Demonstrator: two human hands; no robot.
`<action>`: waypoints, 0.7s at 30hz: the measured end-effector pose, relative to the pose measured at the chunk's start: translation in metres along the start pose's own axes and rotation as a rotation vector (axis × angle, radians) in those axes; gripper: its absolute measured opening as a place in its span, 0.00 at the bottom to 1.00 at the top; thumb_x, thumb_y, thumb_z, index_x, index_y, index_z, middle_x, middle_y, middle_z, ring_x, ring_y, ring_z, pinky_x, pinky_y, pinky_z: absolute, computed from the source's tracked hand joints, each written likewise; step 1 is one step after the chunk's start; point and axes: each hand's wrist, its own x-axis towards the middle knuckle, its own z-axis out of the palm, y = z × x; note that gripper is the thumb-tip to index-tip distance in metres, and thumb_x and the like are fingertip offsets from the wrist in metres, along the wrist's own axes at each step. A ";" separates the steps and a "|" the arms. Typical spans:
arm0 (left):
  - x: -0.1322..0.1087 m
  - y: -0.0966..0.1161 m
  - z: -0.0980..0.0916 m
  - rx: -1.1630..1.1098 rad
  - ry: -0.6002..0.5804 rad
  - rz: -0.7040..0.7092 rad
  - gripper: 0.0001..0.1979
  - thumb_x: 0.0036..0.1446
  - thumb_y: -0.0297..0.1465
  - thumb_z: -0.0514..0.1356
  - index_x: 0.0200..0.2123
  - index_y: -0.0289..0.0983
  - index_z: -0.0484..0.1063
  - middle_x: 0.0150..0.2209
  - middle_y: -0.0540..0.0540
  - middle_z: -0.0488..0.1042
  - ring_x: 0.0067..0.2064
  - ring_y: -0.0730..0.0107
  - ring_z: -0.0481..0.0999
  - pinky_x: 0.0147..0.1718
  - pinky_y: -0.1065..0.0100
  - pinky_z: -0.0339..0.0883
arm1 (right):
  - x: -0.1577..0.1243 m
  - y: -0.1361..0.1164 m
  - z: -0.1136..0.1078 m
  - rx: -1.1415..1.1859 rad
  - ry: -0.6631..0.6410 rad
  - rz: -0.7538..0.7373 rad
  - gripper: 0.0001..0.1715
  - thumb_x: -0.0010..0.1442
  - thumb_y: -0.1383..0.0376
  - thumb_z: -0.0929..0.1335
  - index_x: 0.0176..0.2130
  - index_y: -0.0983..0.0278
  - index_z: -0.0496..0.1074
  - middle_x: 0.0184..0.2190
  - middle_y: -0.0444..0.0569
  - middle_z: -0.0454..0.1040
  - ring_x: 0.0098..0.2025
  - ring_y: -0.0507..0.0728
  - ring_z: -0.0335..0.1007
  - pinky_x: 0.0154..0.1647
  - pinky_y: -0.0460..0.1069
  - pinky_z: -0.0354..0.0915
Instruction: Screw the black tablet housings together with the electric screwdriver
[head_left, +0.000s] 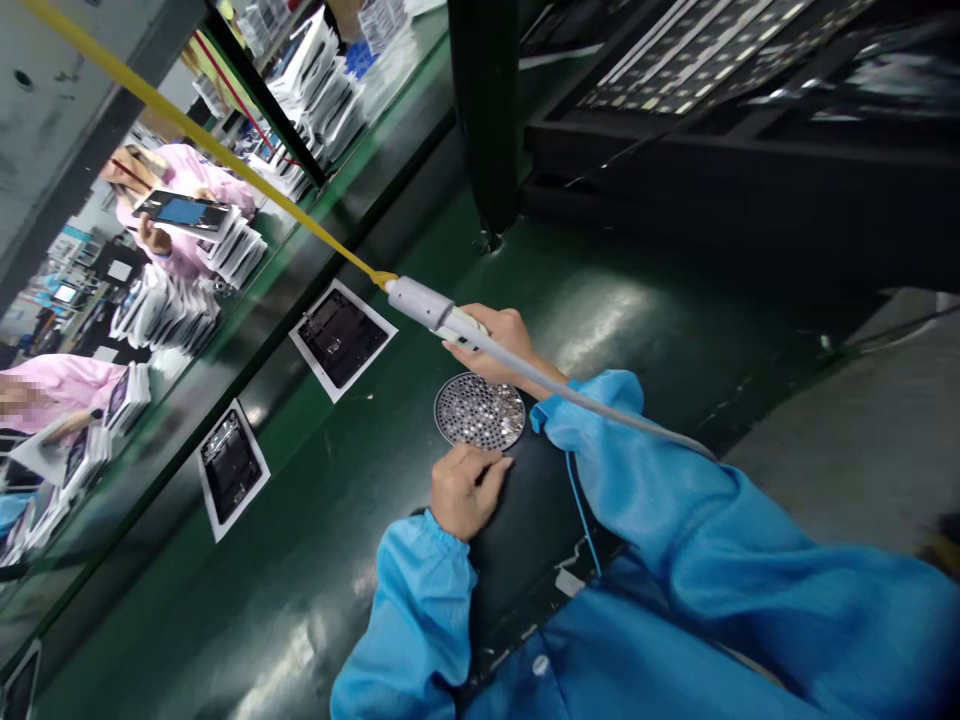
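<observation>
My right hand (504,335) is wrapped round an electric screwdriver (421,303), a white and grey cylinder hung from a yellow cord, with a grey cable running back over my right sleeve. Its tip is hidden. Below that hand lies a round perforated screw tray (469,412), with small shiny screws heaped toward its right side. At the tray's near edge is my left hand (466,490), fingers curled and thumb drawn toward them. Whatever those fingers may hold is too small or hidden to make out.
Two white-framed tablet parts with dark insides, a nearer one (343,340) and a farther one (234,468), lie along the green bench (322,540). A dark post (486,120) and a black rack (697,170) stand beyond. Across the bench, people in pink sit among stacked panels (169,310).
</observation>
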 end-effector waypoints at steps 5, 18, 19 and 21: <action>0.014 -0.030 -0.031 0.050 0.082 -0.125 0.12 0.62 0.35 0.57 0.32 0.37 0.78 0.30 0.45 0.78 0.32 0.69 0.77 0.34 0.67 0.73 | -0.001 0.002 0.002 0.036 0.009 -0.019 0.18 0.45 0.64 0.71 0.39 0.64 0.74 0.28 0.47 0.78 0.26 0.55 0.73 0.26 0.47 0.66; 0.101 -0.148 -0.104 0.682 -0.157 -0.295 0.14 0.59 0.24 0.54 0.44 0.32 0.77 0.47 0.37 0.77 0.51 0.57 0.74 0.53 0.60 0.67 | 0.003 -0.006 0.002 0.074 -0.042 -0.055 0.17 0.46 0.67 0.69 0.39 0.63 0.75 0.30 0.48 0.80 0.26 0.55 0.76 0.26 0.45 0.66; 0.109 -0.153 -0.110 0.702 -0.185 -0.299 0.14 0.59 0.25 0.55 0.44 0.32 0.77 0.46 0.37 0.77 0.50 0.56 0.74 0.52 0.60 0.68 | 0.003 -0.007 0.003 0.072 -0.038 -0.054 0.18 0.45 0.67 0.69 0.40 0.63 0.75 0.30 0.47 0.80 0.26 0.55 0.75 0.26 0.45 0.66; 0.122 -0.162 -0.119 0.737 -0.265 -0.302 0.12 0.58 0.26 0.56 0.42 0.34 0.78 0.43 0.38 0.77 0.48 0.56 0.75 0.50 0.61 0.68 | 0.004 -0.008 0.004 0.071 -0.030 -0.053 0.18 0.45 0.68 0.69 0.40 0.62 0.75 0.29 0.47 0.80 0.25 0.54 0.75 0.26 0.45 0.66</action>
